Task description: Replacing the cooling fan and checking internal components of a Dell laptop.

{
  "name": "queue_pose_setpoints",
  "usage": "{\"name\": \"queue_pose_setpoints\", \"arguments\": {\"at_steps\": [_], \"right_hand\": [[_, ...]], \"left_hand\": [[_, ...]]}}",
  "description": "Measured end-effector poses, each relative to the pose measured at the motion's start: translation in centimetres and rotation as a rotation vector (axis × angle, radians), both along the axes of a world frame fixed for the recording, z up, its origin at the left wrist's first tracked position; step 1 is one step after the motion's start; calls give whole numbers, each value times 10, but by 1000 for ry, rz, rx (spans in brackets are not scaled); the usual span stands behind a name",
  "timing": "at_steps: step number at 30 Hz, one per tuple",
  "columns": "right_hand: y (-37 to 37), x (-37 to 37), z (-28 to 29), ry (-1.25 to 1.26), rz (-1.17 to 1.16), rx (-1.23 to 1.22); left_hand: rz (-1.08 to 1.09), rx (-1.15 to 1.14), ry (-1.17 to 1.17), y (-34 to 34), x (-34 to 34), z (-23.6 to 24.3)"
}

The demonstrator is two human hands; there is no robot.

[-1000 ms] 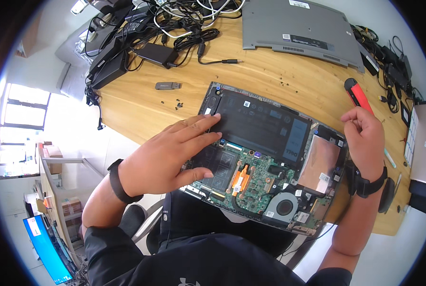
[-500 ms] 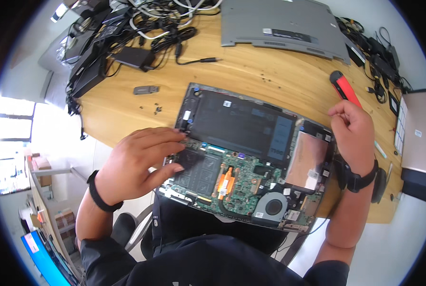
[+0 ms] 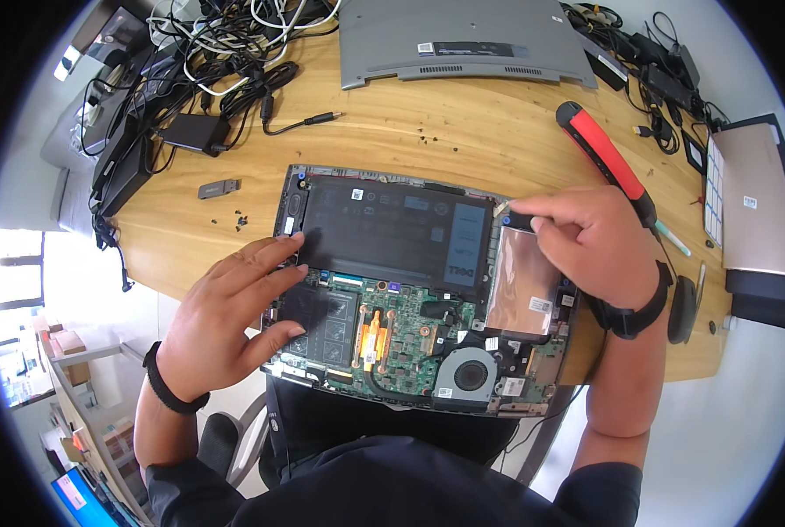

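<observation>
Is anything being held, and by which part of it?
No grip is clear: the left hand lies at the left side of the open laptop, the right hand near its upper-right corner.

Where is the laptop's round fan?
Head view, right of centre: the fan sits by the lower edge of the laptop, right of the orange strip, below-left of the coppery panel.

On our left, the surface [image 3: 375,136] carries a USB stick [image 3: 219,189], an adapter [image 3: 197,133] and a tangle of cables [image 3: 227,77]. On our right we see a pinkish panel [image 3: 751,198], perhaps a laptop lid, though the lens bends it. Beyond the surface's left edge we see boxes [image 3: 69,351], a bright window [image 3: 24,290] and a blue screen [image 3: 83,505].
</observation>
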State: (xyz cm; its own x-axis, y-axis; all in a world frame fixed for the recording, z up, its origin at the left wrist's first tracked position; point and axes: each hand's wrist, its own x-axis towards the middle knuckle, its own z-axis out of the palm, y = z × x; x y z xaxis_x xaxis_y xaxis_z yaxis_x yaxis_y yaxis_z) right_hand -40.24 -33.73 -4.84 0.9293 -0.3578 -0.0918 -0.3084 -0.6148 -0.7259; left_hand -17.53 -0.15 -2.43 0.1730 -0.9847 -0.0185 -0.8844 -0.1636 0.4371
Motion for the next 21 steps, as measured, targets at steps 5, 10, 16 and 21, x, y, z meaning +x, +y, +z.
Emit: {"name": "queue_pose_setpoints", "arguments": {"at_steps": [5, 10, 16, 21], "right_hand": [[6, 1, -4, -115, 150, -161], [9, 4, -6, -97, 196, -181], [9, 1, -2, -33, 206, -141], [9, 2, -7, -96, 197, -103]], "left_hand": [[-47, 64, -20, -2, -2, -3], [-50, 86, -29, 0, -3, -4], [-40, 99, -17, -1, -3, -4], [-42, 103, -7, 0, -3, -4]]}}
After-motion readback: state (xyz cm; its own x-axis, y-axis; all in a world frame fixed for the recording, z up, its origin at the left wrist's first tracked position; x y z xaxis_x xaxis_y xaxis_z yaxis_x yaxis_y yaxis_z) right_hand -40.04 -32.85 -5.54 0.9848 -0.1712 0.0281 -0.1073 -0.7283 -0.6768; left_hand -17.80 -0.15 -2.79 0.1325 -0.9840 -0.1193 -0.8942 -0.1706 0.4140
